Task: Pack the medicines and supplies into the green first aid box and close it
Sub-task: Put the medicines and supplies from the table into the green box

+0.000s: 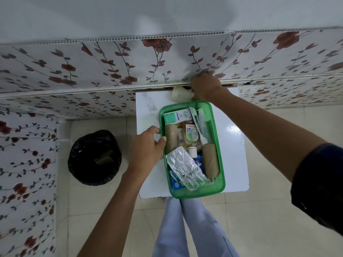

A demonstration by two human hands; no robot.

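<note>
translucent green rectangular plastic first aid box [221, 184] sits lid-off on a small glossy white table [235, 145], near edge overhanging the table's front slightly. box is packed near full: white-and-teal "optibex" carton [176, 116] lying across the far end, a white tube [202, 125] and a second slim carton [194, 118] angled along the right side, clear bottle with white label [191, 135] in the middle, small white-capped bottle [192, 151] just below it, tan bandage roll [171, 137] on the left, another tan roll [210, 160] on the right, crumpled silver foil strip [185, 168] on top at the near end, blue packaging under it.

left hand [146, 145] on the box's left rim, thumb over the edge touching the left tan roll, fingers curled on the outside wall; gripping the rim.

right hand [206, 86] reached to the table's far edge by the floral wall panel [111, 67], closed, just beside a white cotton wad [179, 93]; can't tell what it holds, if anything.

black-lined bin [94, 157] on the floor left of the table.
</note>
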